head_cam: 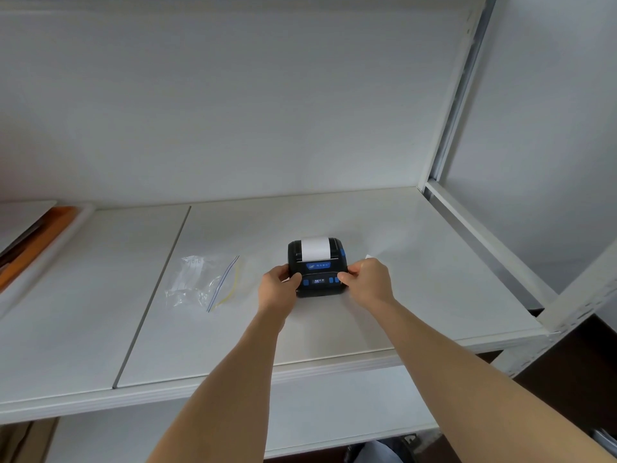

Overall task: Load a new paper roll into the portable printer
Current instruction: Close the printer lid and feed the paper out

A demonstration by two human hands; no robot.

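A small black portable printer (pixel 316 262) with blue buttons sits on the white shelf (pixel 400 295). A strip of white paper (pixel 315 248) comes out over its top. My left hand (pixel 278 287) grips the printer's left side, thumb on the front panel. My right hand (pixel 367 282) grips its right side, thumb near the blue buttons. A small white scrap (pixel 368 257) shows just behind my right hand; whether the fingers hold it is unclear.
An empty clear zip bag (pixel 203 282) lies on the shelf left of the printer. A tray with orange and brown sheets (pixel 33 248) stands at the far left. White metal shelf posts (pixel 467 95) rise at the right.
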